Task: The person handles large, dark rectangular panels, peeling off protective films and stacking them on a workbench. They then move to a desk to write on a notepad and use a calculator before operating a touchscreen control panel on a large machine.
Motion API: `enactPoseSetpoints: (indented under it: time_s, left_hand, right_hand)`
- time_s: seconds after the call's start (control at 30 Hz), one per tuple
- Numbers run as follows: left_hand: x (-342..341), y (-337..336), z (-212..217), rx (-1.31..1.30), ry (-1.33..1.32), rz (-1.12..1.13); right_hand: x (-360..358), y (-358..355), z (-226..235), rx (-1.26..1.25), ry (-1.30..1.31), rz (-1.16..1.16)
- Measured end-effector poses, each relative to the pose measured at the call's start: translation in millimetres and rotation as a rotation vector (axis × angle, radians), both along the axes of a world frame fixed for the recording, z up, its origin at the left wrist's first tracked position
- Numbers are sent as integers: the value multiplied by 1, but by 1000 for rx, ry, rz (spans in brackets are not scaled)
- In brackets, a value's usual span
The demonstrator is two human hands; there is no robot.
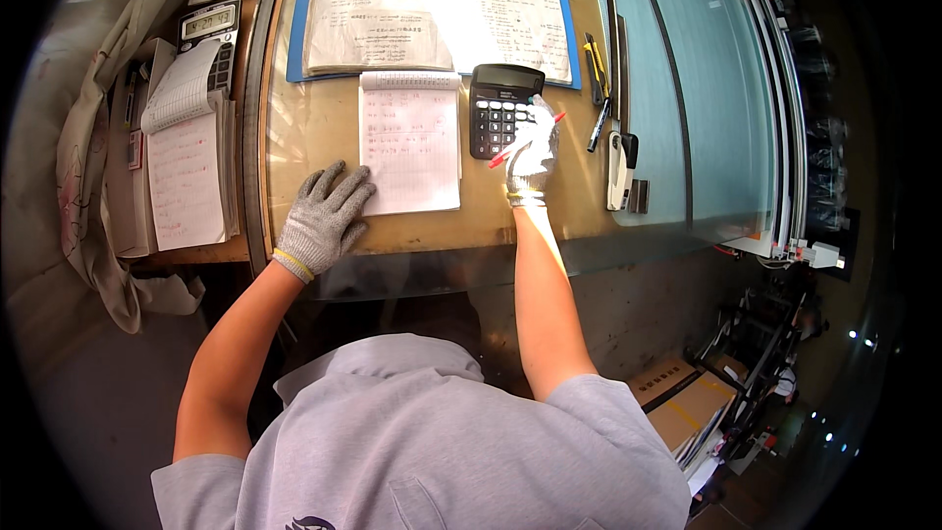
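Observation:
My left hand (322, 218), in a grey knit glove with a yellow cuff, lies with fingers spread on the tabletop (422, 234), its fingertips at the left edge of a notepad (410, 177). The pad is bound at the top, and handwritten red lines fill its upper part. My right hand (531, 159), gloved the same way and bleached by strong light, is over the right side of a black calculator (494, 118). A red pen (498, 158) is held in it, sticking out on both sides. One fingertip is near the calculator's upper keys; whether it presses one is hard to see.
Behind the notepad lies an open blue folder (294, 44) of written sheets. To the right are a yellow-black box cutter (596, 69), a dark marker (598, 128) and a white-black stapler (618, 172). Another calculator (209, 25) and notepad (186, 182) are at the left.

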State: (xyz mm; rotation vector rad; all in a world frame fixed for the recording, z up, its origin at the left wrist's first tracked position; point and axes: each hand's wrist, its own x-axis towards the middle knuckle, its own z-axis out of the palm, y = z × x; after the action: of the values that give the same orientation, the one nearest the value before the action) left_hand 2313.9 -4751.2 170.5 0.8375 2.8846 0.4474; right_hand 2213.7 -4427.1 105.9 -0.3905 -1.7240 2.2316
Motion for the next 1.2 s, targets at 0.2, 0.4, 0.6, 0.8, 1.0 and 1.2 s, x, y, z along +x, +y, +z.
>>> enactPoseSetpoints:
  time_s: [0.2, 0.4, 0.6, 0.8, 1.0, 1.2]
  left_hand:
    - [1, 0, -1, -1, -5, 6]
    - [0, 0, 1, 7, -6, 4]
    - [0, 2, 3, 13, -7, 10]
    - [2, 2, 5, 44, 14, 10]
    - [6, -3, 3, 45, 39, 14]
    - [5, -2, 9, 68, 70, -13]
  right_hand:
    - [0, 1, -2, -49, -2, 19]
    - [1, 11, -14, 54, 21, 15]
    - [32, 29, -13, 939, -13, -198]
    - [75, 88, -15, 1675, -551, -73]
    - [72, 70, 8, 1809, -432, -48]
    - [85, 58, 23, 1674, -337, -101]
